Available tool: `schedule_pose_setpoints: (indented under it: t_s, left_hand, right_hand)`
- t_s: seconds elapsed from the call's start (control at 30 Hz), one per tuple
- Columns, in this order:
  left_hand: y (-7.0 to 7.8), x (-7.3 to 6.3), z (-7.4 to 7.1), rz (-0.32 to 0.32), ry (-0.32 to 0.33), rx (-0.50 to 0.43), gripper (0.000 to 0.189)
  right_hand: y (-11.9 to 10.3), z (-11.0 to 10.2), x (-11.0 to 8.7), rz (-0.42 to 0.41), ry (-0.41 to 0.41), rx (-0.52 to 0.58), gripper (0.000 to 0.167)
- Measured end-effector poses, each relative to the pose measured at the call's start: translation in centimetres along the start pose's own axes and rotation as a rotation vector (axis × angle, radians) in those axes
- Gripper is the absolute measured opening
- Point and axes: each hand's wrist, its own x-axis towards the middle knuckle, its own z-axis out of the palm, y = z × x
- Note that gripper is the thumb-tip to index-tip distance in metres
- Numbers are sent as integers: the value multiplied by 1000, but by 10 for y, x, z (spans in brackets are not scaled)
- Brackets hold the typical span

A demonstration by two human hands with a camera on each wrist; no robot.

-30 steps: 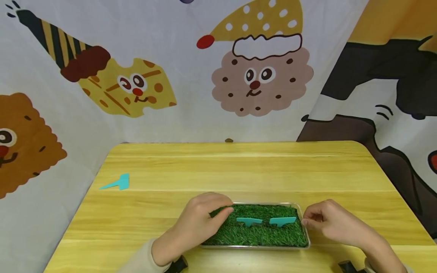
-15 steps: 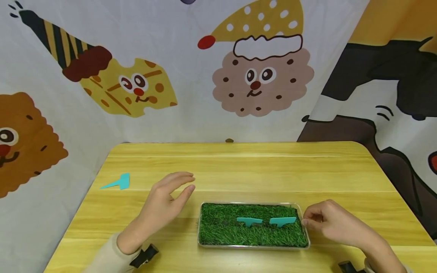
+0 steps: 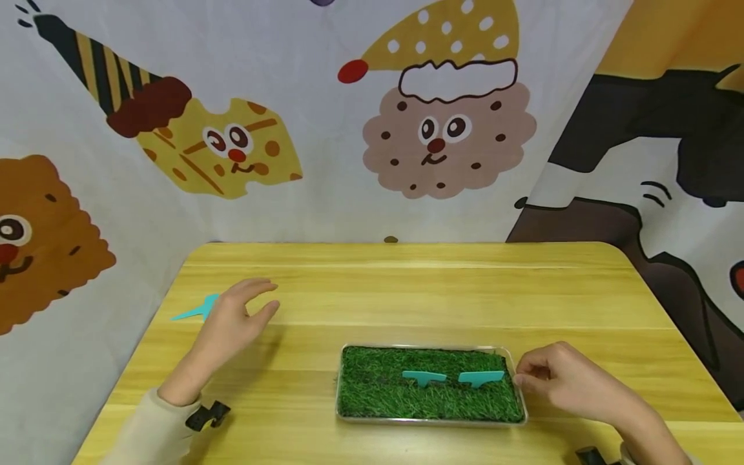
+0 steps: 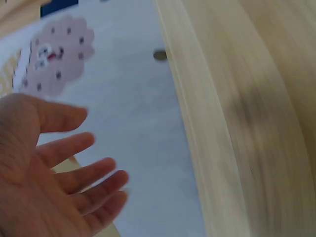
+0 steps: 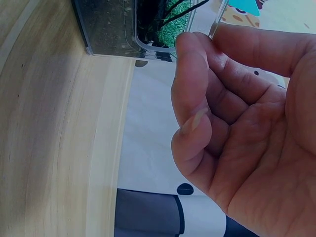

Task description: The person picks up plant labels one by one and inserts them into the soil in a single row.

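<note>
A clear plastic box [image 3: 430, 422] filled with green artificial grass [image 3: 383, 397] stands near the front of the table. Two teal T-shaped plant labels [image 3: 425, 376] are stuck upright in it, side by side toward the right. My right hand [image 3: 566, 382] pinches the box's right rim between thumb and forefinger; the right wrist view shows the thin clear rim [image 5: 217, 19] at the fingertips. A third teal plant label [image 3: 194, 312] lies flat at the table's left, partly hidden behind my left hand [image 3: 232, 320]. That hand hovers over the table with its fingers spread, holding nothing.
The wooden table [image 3: 407, 290] reaches back to a hanging cloth [image 3: 325, 213] printed with cartoon biscuits and cheese. A black strap device [image 3: 208, 415] sits on the left wrist, and another [image 3: 591, 455] shows near the right one.
My left hand has moved away from the box, leftward and slightly back, and now covers part of the loose plant label. The right hand stays at the box's rim.
</note>
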Motion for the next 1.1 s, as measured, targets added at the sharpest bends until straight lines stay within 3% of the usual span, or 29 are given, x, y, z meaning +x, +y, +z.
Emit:
schedule_pose_setpoints:
  t_s: [0.13, 0.33, 0.47, 0.63, 0.8, 1.1]
  left_hand:
    - [-24, 2, -16, -121, -137, 24, 48]
    - [-55, 7, -37, -188, -246, 79, 64]
    - [-70, 10, -46, -195, -286, 114, 66]
    - [-88, 15, -51, -150, -322, 173, 63]
    - [-103, 25, -56, -139, -399, 249, 64]
    - [-117, 39, -64, -313, -544, 220, 66]
  right_hand:
    - [-1, 0, 1, 3, -1, -7, 20]
    - [-2, -1, 3, 27, -16, -2, 19]
    - [-2, -1, 2, 22, -14, 0, 19]
    - [-1, 0, 1, 4, -8, 3, 19]
    - [0, 1, 1, 1, 0, -2, 19]
    - [1, 1, 1, 16, -5, -6, 18]
